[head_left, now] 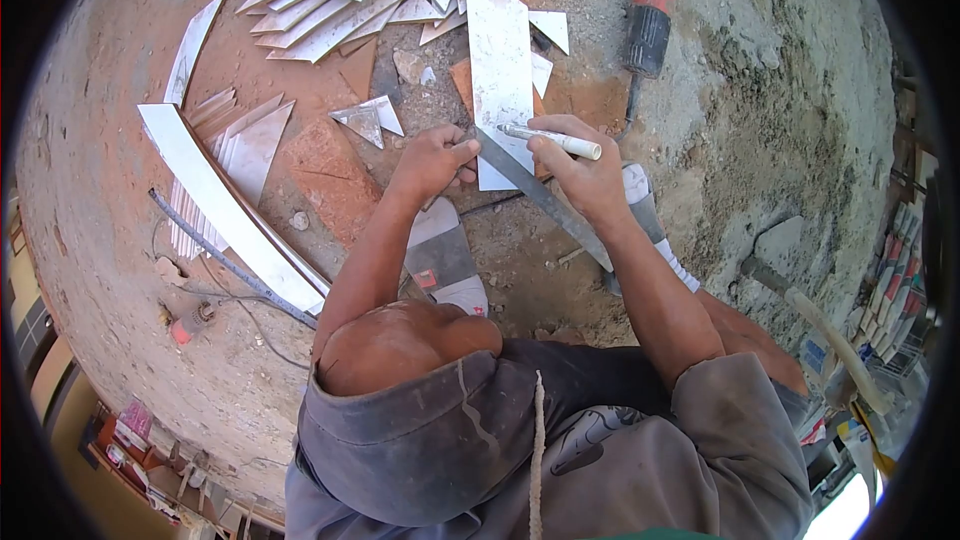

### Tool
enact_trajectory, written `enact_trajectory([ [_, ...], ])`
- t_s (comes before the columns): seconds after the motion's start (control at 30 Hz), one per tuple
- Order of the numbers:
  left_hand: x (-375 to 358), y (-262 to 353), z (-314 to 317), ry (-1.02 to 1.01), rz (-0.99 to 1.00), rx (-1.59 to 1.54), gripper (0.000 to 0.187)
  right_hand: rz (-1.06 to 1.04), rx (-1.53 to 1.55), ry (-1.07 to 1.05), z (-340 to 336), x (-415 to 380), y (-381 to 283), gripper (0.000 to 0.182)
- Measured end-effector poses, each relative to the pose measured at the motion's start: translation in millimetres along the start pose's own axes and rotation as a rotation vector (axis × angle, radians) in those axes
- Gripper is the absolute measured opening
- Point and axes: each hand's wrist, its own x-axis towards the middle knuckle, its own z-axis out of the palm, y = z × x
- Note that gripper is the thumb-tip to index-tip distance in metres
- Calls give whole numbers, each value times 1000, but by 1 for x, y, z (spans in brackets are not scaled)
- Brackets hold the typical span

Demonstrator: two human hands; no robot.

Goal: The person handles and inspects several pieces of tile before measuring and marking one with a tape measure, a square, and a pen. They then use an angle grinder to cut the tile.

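Note:
A white tile strip (500, 60) lies in front of me, its near end between my hands. Across that end, at a slant, rests a flat grey metal straightedge (540, 197) that runs toward my right forearm. The fingers of my left hand (435, 164) are closed at its upper end, by the tile's left edge. My right hand (582, 168) grips a white marker (570, 143), its dark tip at the tile surface near the straightedge's edge. Part of the straightedge's far end is near my right wrist.
Stacked cut tiles (325, 0) lie ahead, with triangular offcuts (372, 120) nearer. An angle grinder (652, 20) rests at upper right. A brick (328, 175) sits left of my arm, beside long tile strips (230, 205) and a cable (215, 248). A wooden-handled tool (825, 325) is at right.

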Motion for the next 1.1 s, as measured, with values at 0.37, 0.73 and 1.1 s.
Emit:
enact_trajectory([
  [0.37, 3, -3, 1, 21, -1, -6, 25, -3, -118, -15, 15, 2, -2, 27],
  [0.73, 0, -1, 2, 39, -22, -15, 23, -71, -130, -13, 25, 5, 4, 26],
  [1.1, -1, 0, 2, 44, -10, -2, 24, -50, -157, -34, 24, 8, 1, 26],
])
